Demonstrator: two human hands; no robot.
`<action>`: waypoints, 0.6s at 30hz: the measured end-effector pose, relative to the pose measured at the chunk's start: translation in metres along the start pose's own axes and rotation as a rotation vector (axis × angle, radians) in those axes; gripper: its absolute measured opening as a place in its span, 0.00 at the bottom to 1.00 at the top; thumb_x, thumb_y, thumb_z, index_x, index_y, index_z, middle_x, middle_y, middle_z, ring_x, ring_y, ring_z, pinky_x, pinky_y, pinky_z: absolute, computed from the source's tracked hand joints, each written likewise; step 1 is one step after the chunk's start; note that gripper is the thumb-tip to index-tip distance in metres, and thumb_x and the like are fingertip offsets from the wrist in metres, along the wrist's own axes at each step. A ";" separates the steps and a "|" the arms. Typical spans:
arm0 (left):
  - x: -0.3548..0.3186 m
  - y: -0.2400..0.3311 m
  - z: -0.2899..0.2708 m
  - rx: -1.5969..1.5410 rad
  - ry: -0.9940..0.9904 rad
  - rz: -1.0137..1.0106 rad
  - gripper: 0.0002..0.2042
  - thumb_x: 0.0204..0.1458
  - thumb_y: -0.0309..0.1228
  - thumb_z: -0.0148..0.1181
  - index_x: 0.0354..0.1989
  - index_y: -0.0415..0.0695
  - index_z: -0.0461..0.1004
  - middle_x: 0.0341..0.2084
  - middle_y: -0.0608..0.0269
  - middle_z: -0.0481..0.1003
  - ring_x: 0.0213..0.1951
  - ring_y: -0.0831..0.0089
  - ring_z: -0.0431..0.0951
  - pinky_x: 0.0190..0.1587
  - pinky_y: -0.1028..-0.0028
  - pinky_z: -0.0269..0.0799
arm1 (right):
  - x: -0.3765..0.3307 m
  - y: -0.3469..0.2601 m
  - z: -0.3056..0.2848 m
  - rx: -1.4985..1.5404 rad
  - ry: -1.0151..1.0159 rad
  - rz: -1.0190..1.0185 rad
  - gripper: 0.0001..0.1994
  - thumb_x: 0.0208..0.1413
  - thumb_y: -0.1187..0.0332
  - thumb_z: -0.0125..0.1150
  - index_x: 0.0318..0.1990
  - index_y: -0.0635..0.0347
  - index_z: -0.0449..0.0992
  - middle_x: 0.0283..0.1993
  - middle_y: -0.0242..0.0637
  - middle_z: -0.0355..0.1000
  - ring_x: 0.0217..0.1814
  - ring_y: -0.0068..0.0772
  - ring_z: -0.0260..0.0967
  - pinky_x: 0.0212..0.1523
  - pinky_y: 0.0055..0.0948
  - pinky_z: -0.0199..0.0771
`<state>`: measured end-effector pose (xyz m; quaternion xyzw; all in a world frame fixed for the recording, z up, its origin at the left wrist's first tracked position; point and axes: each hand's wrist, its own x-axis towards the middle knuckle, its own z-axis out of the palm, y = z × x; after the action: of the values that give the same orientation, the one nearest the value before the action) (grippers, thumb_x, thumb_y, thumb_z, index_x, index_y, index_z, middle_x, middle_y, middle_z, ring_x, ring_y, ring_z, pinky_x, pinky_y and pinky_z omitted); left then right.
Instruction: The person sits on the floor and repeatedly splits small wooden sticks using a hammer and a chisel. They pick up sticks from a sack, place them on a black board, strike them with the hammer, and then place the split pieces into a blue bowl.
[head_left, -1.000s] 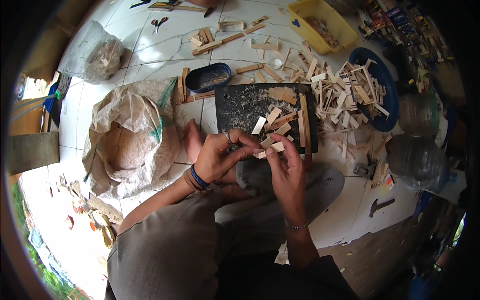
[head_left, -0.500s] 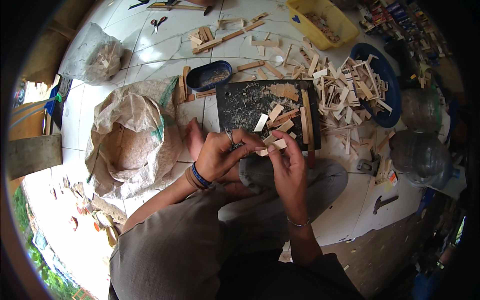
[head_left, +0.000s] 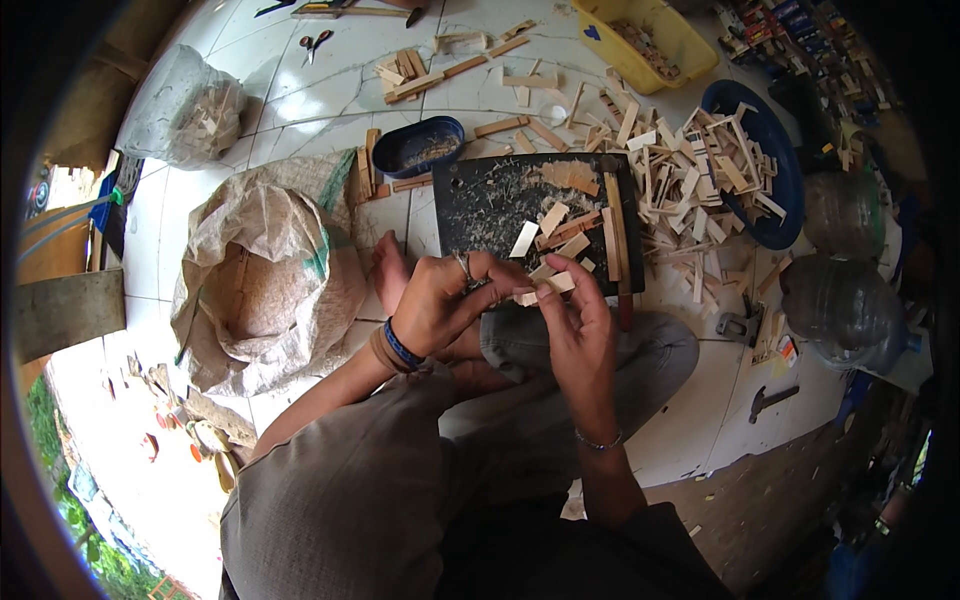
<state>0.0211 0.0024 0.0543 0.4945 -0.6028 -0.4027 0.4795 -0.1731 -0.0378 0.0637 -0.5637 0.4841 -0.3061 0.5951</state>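
Note:
Between my two hands is a small pale wood block, held above my lap at the near edge of a black board. The fingers of my left hand pinch its left end. My right hand grips its right part between thumb and fingers. Just beyond, on the board, lie several cut wood pieces, a longer wooden strip and a scatter of shavings. Part of the held block is hidden by my fingertips.
Right of the board, wood pieces heap around a blue basin. An open woven sack stands to the left. A blue oval tray, yellow tub, scissors, hammer and staple gun lie about.
Both hands keep their grip on the wood block, which has shifted very slightly. The whole view has moved a little; nothing else differs clearly.

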 end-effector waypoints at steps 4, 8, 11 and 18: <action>0.000 -0.004 -0.001 -0.027 -0.021 0.014 0.05 0.62 0.17 0.59 0.44 0.35 0.78 0.43 0.51 0.84 0.46 0.63 0.86 0.48 0.70 0.79 | 0.000 0.001 0.001 0.066 0.002 0.022 0.18 0.70 0.69 0.59 0.64 0.64 0.71 0.48 0.37 0.76 0.44 0.18 0.72 0.44 0.22 0.72; 0.000 -0.004 0.000 -0.064 -0.018 -0.002 0.06 0.62 0.18 0.60 0.45 0.35 0.79 0.43 0.52 0.84 0.46 0.64 0.86 0.50 0.70 0.79 | 0.001 0.002 0.001 0.060 0.000 -0.004 0.18 0.71 0.69 0.59 0.64 0.64 0.71 0.47 0.38 0.77 0.46 0.19 0.73 0.45 0.22 0.73; 0.000 -0.003 0.000 -0.048 -0.016 -0.022 0.06 0.61 0.18 0.61 0.45 0.35 0.79 0.43 0.52 0.84 0.46 0.65 0.86 0.50 0.70 0.79 | 0.001 0.002 0.001 0.055 -0.005 -0.001 0.18 0.71 0.69 0.59 0.64 0.65 0.71 0.47 0.38 0.77 0.46 0.20 0.74 0.45 0.22 0.74; 0.001 -0.005 0.000 -0.063 -0.006 -0.027 0.05 0.61 0.18 0.62 0.44 0.36 0.79 0.43 0.53 0.85 0.47 0.66 0.86 0.50 0.70 0.79 | 0.002 0.000 0.001 0.051 -0.005 -0.003 0.18 0.71 0.69 0.59 0.63 0.65 0.71 0.47 0.38 0.76 0.45 0.19 0.73 0.44 0.23 0.73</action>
<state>0.0219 0.0003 0.0500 0.4860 -0.5845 -0.4294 0.4875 -0.1720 -0.0390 0.0628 -0.5498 0.4738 -0.3181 0.6100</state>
